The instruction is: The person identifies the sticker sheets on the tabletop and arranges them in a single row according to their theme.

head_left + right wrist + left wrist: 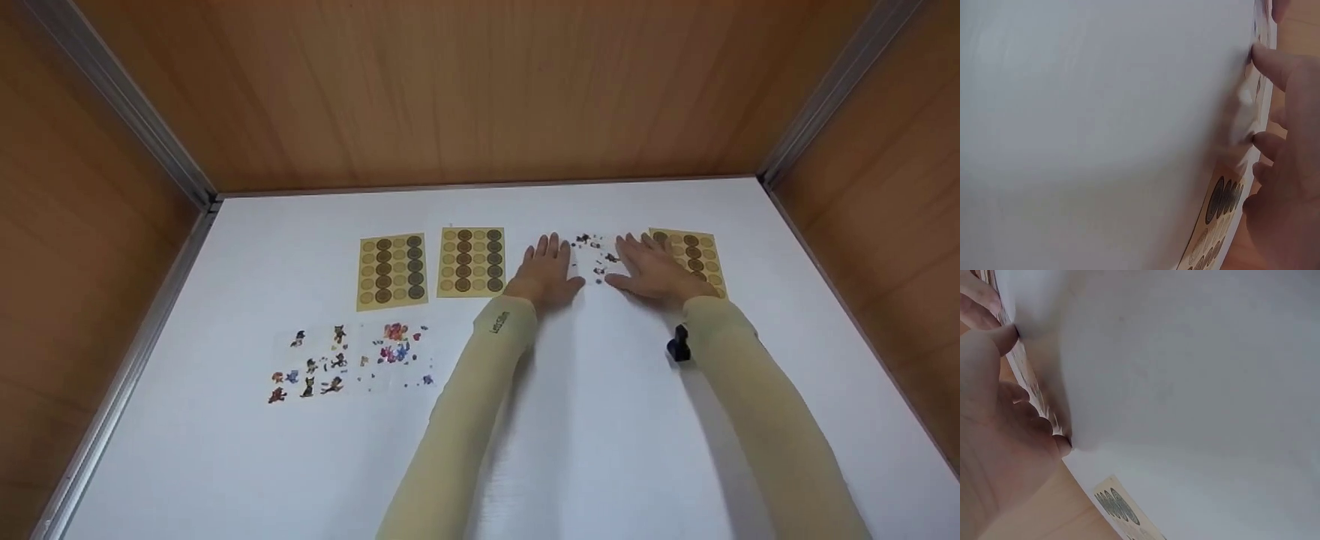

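Note:
A clear sheet of small colourful stickers (pixel 598 259) lies at the back of the white table, between the two hands. My left hand (pixel 546 271) rests on its left side with fingers straight, and the thumb points toward the middle. On the other side my right hand (pixel 654 270) lies with fingers stretched out, touching the sheet's right side. That hand also covers part of a tan sheet of round stickers (pixel 712 262). In the left wrist view the left hand's fingertips (pixel 1064 445) touch the surface; in the right wrist view the right hand's fingertips (pixel 1261 140) do likewise.
Two more tan sheets, one at far left (pixel 392 271) and one nearer the middle (pixel 471 262), lie left of the hands. Closer in are two clear sticker sheets, left (pixel 309 365) and right (pixel 395 356). A small black object (pixel 679 343) sits beside the right sleeve. Wooden walls (pixel 480 90) enclose the table.

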Demonstrator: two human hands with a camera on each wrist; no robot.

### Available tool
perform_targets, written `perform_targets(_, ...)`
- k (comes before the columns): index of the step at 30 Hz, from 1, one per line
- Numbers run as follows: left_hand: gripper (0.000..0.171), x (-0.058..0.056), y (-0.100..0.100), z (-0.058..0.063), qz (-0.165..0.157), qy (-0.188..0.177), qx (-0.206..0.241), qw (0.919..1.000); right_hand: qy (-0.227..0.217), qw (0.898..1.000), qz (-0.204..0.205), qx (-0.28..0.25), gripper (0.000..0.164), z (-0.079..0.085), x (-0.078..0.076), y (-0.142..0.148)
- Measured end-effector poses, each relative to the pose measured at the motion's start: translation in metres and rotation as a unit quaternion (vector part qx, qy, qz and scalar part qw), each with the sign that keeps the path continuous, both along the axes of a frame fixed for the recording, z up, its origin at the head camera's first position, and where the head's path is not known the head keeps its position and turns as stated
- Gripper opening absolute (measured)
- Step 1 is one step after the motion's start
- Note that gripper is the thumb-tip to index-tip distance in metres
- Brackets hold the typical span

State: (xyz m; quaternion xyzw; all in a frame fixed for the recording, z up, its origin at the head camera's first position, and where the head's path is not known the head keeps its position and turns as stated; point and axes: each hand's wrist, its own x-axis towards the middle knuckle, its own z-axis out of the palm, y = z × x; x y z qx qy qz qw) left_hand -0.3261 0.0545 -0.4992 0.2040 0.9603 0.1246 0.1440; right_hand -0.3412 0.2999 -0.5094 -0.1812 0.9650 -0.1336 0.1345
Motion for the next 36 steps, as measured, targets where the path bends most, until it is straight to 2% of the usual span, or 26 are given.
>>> perform_targets(4,0.096,-0.0042,-0.0058,0.0004,-0.029,-0.016,-0.001,0.9995,-0.013,0.999,0.022,0.019,0.104,0.0011,0.0028,0.0038)
perform_targets(7,0.105,-0.0052,-0.0082,0.0008,-0.045,-0.029,-0.002,0.9986,-0.023,0.999,0.035,0.027,0.108,0.0028,0.0035,0.0056)
perform_targets(13,0.106,-0.0043,-0.0101,0.001,-0.06,-0.025,-0.011,0.9978,-0.034,0.998,0.052,0.034,0.109,0.0079,0.004,0.0035)
perform_targets(22,0.105,-0.0012,-0.0104,-0.0014,-0.057,-0.009,-0.015,0.9982,-0.07,0.997,0.036,0.011,0.111,0.0091,0.0057,0.0006)
perform_targets(29,0.104,0.0009,-0.0095,-0.0004,-0.051,-0.014,-0.014,0.9985,-0.071,0.996,0.044,0.008,0.11,0.0097,0.0064,0.0)
perform_targets(36,0.1,0.003,-0.0076,-0.0013,-0.041,-0.015,0.001,0.9991,-0.077,0.996,0.034,0.0,0.112,0.008,0.0055,0.0006)
